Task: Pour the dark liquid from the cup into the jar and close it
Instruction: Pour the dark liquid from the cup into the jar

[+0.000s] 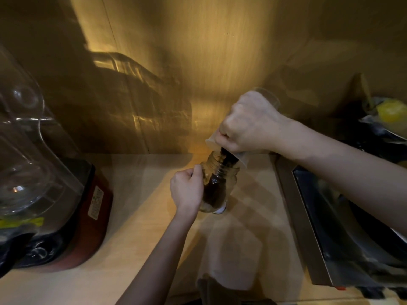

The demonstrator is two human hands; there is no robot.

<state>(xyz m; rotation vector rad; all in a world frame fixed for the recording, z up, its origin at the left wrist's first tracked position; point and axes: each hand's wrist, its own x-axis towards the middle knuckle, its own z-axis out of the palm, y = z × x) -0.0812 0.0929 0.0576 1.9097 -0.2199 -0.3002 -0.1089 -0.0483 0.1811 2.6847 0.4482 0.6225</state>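
We hold the clear plastic cup (229, 148) in our right hand (248, 124), fingers wrapped tight around its wall. The cup is tipped steeply, base up and away, rim down and toward us. Its lower lip sits directly over the mouth of the glass jar (218, 186), touching or just above the threaded neck; the frame does not settle which.

Our left hand (187, 190) grips the jar from its left side, fingers curled closed on the glass. The jar rests on the light wooden counter (132, 216), its long axis leaning slightly, mouth toward the cup.

The dark liquid (214, 190) runs from the cup's lip through the neck and already fills much of the jar body. We judge the pour to be well along, since little dark content shows in the upper cup.

The controlling relation is lip over mouth: the cup's long axis slopes down and left into the opening, so the stream falls inside the neck. Any drift of the right hand toward the sink (330, 227) would carry the stream past the rim.

No lid is clearly identifiable; a white object (221, 209) shows at the jar's base, but we cannot tell what it is. Closing remains to be done.

A blender (66, 205) stands well apart at the left.
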